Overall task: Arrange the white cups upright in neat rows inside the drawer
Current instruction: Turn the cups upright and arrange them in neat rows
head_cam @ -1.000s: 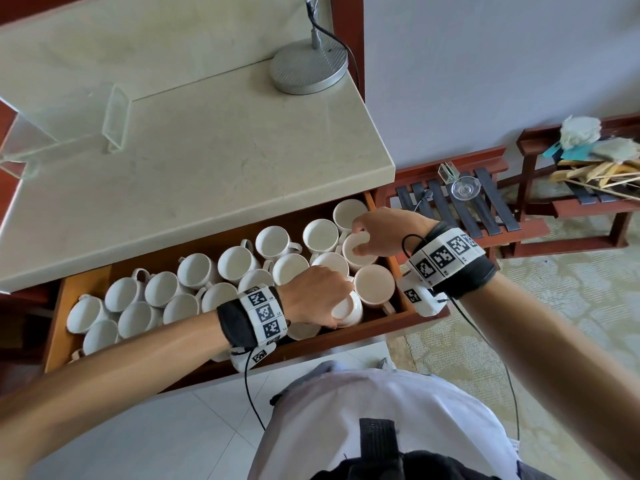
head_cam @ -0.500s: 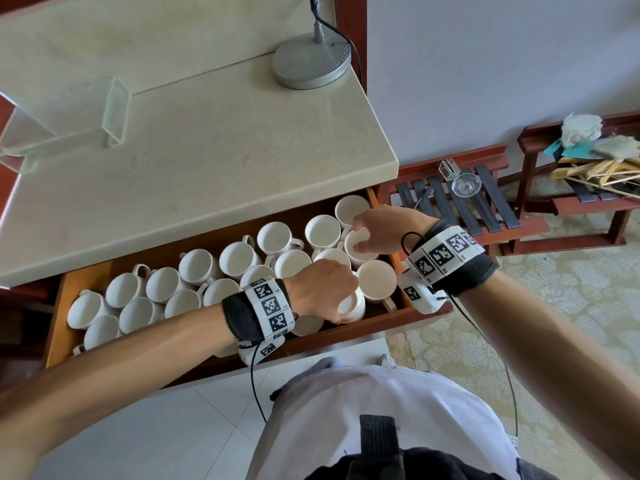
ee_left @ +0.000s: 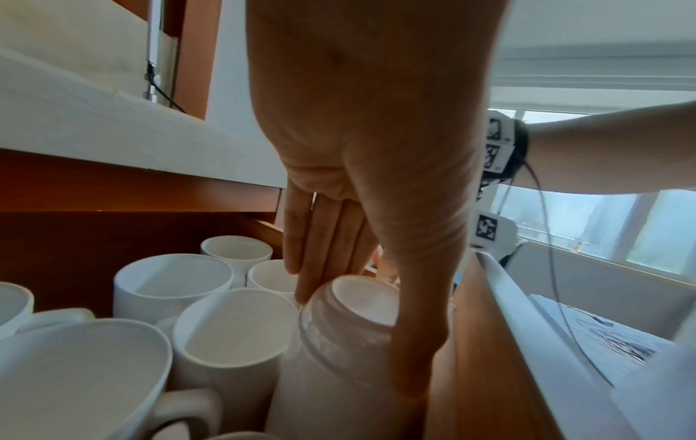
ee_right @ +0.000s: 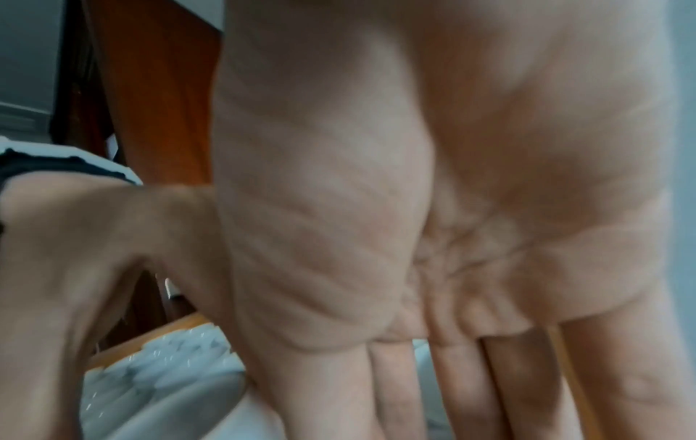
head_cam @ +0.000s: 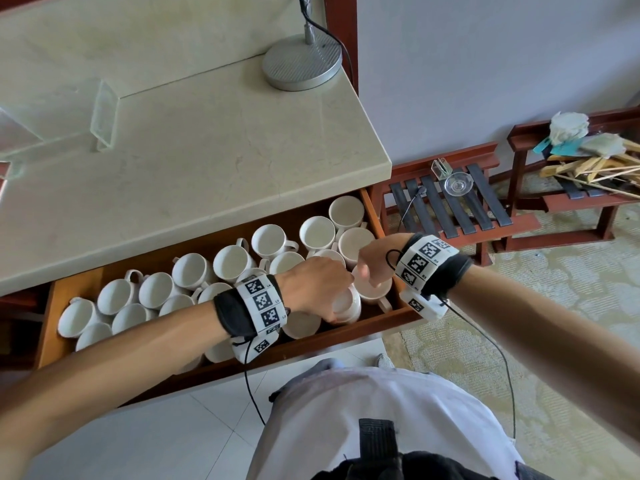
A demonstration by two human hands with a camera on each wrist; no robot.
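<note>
Left wrist view: an upturned cup point(ee_left: 350, 333) is clasped by the left hand point(ee_left: 373, 148) against the drawer point(ee_left: 485, 342) front; neighbouring cups could be knocked. Right hand point(head_cam: 375, 258) grip unclear.

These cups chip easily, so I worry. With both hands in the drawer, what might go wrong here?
The left hand grips a tipped cup wedged between a neighbouring cup and the drawer front; turning it may knock either. The right hand nearby crowds the space.
</note>
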